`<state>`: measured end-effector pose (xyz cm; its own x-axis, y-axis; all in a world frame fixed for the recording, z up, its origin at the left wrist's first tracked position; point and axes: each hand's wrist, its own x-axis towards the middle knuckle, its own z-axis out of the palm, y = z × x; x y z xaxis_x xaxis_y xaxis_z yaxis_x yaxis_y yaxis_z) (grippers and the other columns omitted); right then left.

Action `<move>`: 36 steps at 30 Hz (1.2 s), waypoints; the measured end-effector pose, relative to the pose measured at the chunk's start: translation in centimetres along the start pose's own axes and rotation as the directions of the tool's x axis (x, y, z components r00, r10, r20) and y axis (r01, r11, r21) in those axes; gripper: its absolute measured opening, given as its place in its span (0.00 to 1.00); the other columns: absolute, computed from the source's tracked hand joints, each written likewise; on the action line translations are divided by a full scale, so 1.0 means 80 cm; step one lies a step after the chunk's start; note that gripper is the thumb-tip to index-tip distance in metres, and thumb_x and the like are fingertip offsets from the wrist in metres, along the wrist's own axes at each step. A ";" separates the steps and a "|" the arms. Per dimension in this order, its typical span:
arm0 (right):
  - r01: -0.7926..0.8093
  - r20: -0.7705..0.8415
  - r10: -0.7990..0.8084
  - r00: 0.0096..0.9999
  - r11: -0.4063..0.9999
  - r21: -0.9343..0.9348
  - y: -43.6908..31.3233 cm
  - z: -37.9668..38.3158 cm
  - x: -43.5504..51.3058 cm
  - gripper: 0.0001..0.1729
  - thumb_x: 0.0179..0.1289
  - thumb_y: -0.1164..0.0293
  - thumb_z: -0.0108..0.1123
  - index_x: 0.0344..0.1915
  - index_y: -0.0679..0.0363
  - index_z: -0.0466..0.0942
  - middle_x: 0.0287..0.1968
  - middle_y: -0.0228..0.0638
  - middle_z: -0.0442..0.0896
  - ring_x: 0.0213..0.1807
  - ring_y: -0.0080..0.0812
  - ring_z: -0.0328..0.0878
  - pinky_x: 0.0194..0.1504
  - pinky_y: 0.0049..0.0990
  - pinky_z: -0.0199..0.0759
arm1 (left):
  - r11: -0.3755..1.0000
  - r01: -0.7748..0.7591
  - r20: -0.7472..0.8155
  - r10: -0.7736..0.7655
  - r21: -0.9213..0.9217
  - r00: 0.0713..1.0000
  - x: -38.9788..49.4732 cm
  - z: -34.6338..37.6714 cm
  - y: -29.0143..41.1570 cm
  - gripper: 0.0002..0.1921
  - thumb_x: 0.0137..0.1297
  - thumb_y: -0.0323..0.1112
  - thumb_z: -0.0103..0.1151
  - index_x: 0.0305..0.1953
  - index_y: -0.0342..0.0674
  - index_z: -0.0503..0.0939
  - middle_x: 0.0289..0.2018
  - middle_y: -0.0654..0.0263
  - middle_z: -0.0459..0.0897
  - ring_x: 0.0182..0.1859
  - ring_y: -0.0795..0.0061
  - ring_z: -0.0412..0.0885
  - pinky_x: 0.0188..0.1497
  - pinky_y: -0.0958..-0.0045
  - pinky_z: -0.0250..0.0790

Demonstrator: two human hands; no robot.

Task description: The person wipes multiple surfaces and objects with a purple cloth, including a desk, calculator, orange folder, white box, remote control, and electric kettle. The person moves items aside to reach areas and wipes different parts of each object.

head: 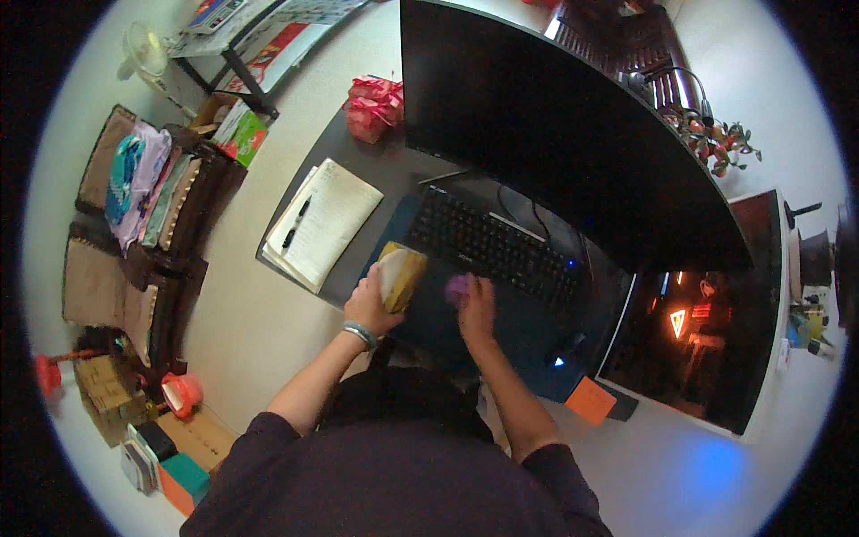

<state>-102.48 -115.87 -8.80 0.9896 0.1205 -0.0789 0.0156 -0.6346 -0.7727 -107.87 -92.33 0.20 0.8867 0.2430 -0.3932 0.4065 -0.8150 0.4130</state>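
Observation:
My left hand point(372, 301) is closed on a yellow and whitish block-shaped object point(402, 276) above the near edge of the desk. Its exact kind cannot be told. My right hand point(477, 305), a little blurred, has a small purple object point(458, 288) at its fingertips, over the dark desk mat point(513, 335). Just beyond both hands lies a black keyboard point(493, 241). An open notebook point(325, 225) rests at the desk's left, with a black pen point(296, 223) on its page. A dark mouse point(565, 352) with a lit mark is to the right of my right hand.
A large dark monitor point(564, 127) rises behind the keyboard. Pink wrapped items point(373, 111) stand at the desk's far left corner. An orange square point(590, 401) lies at the right near corner, beside a glass-sided computer case point(691, 349). Wooden seats with cloths point(144, 191) are at the left.

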 end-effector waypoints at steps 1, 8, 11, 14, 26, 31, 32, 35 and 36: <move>-0.021 0.039 0.022 0.999 0.999 -0.044 -0.017 0.020 0.016 0.23 0.62 0.77 0.57 0.59 0.61 0.72 0.55 0.48 0.73 0.53 0.52 0.74 0.53 0.38 0.71 | 0.999 -0.017 0.027 0.018 -0.036 0.999 0.004 -0.009 -0.011 0.62 0.38 0.47 0.79 0.71 0.38 0.49 0.57 0.51 0.73 0.55 0.52 0.77 0.54 0.57 0.72; 0.585 0.144 -0.580 0.801 0.811 0.013 -0.097 0.132 0.037 0.20 0.61 0.72 0.51 0.54 0.61 0.75 0.58 0.43 0.74 0.60 0.46 0.70 0.60 0.43 0.67 | 0.432 0.081 0.212 0.265 -0.898 0.941 -0.018 -0.116 -0.054 0.46 0.41 0.36 0.77 0.64 0.33 0.65 0.55 0.61 0.77 0.58 0.69 0.75 0.62 0.65 0.68; 0.688 0.350 -0.626 0.696 0.721 -0.079 -0.087 0.131 -0.010 0.22 0.60 0.72 0.51 0.55 0.58 0.74 0.62 0.40 0.72 0.64 0.46 0.67 0.63 0.45 0.64 | 0.417 0.048 0.188 0.300 -0.908 0.935 -0.035 -0.159 -0.019 0.45 0.43 0.31 0.75 0.65 0.34 0.63 0.56 0.61 0.77 0.59 0.69 0.75 0.62 0.64 0.68; 0.678 0.440 -0.606 0.662 0.735 -0.008 -0.033 0.083 -0.047 0.23 0.60 0.70 0.53 0.56 0.53 0.74 0.65 0.38 0.70 0.65 0.46 0.67 0.64 0.45 0.63 | 0.389 -0.023 0.153 0.415 -0.921 0.897 -0.041 -0.183 0.036 0.49 0.43 0.26 0.75 0.68 0.33 0.58 0.58 0.60 0.75 0.59 0.69 0.74 0.62 0.64 0.68; 0.226 -0.102 -0.202 0.974 0.895 0.385 0.155 -0.130 -0.183 0.10 0.66 0.72 0.57 0.46 0.61 0.76 0.37 0.36 0.81 0.38 0.34 0.84 0.43 0.30 0.79 | 0.013 -0.741 -0.121 0.984 -0.671 0.128 -0.140 -0.297 0.501 0.53 0.39 0.38 0.79 0.67 0.28 0.59 0.54 0.56 0.78 0.56 0.65 0.78 0.62 0.67 0.67; -0.491 0.445 0.223 0.867 0.534 0.688 0.142 -0.142 -0.168 0.12 0.63 0.70 0.59 0.46 0.60 0.75 0.38 0.38 0.80 0.40 0.38 0.84 0.45 0.33 0.79 | -0.342 -0.927 -0.130 0.937 -0.155 -0.325 -0.232 -0.263 0.693 0.48 0.42 0.42 0.76 0.65 0.32 0.64 0.51 0.47 0.80 0.55 0.54 0.80 0.60 0.62 0.69; -0.455 0.427 0.214 0.879 0.649 0.610 0.139 -0.143 -0.166 0.11 0.63 0.70 0.59 0.45 0.60 0.75 0.37 0.38 0.80 0.40 0.38 0.84 0.46 0.34 0.78 | -0.286 -0.942 -0.066 0.958 -0.175 -0.279 -0.246 -0.247 0.726 0.42 0.44 0.44 0.72 0.62 0.34 0.67 0.46 0.47 0.81 0.50 0.51 0.81 0.54 0.59 0.72; -0.270 0.264 0.174 0.949 0.881 0.390 0.137 -0.145 -0.166 0.07 0.64 0.69 0.57 0.39 0.60 0.74 0.36 0.38 0.81 0.39 0.37 0.84 0.46 0.33 0.76 | -0.227 -0.963 -0.019 0.974 -0.142 -0.227 -0.283 -0.199 0.792 0.36 0.47 0.48 0.66 0.57 0.35 0.70 0.39 0.47 0.82 0.44 0.48 0.82 0.48 0.56 0.74; -0.193 0.187 0.139 0.972 0.931 0.310 0.140 -0.141 -0.165 0.06 0.64 0.69 0.57 0.36 0.60 0.74 0.35 0.38 0.81 0.39 0.36 0.84 0.46 0.32 0.76 | -0.168 -0.976 0.082 0.980 -0.136 -0.181 -0.284 -0.174 0.797 0.40 0.47 0.50 0.67 0.60 0.35 0.69 0.42 0.45 0.82 0.47 0.48 0.81 0.51 0.55 0.73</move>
<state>-113.74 -133.18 -9.35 0.9376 0.1715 -0.3024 -0.2211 -0.3770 -0.8994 -99.06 -142.47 46.93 0.2202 -0.8860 0.4080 -0.9042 -0.0284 0.4261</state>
